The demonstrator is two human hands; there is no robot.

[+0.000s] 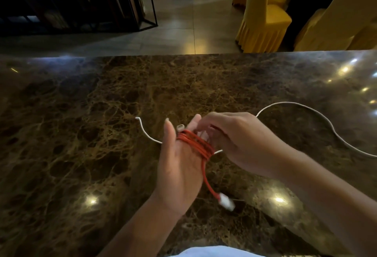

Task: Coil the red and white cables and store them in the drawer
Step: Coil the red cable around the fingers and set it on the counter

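The red cable (196, 144) is wound in several turns around the fingers of my left hand (179, 165), which is held upright above the counter. Its tail hangs down below the hand and ends in a white plug (226, 201). My right hand (234, 134) reaches in from the right, its fingers touching the red loops at my left fingertips. The white cable (318, 114) lies loose on the brown marble counter (81, 124), curving from a free end at the left, behind my hands, to the right edge of view. No drawer is visible.
Beyond the counter's far edge the floor holds chairs in yellow covers (263, 22) at the right and a black metal rack (81, 1) at the left. Ceiling lights glare on the polished stone.
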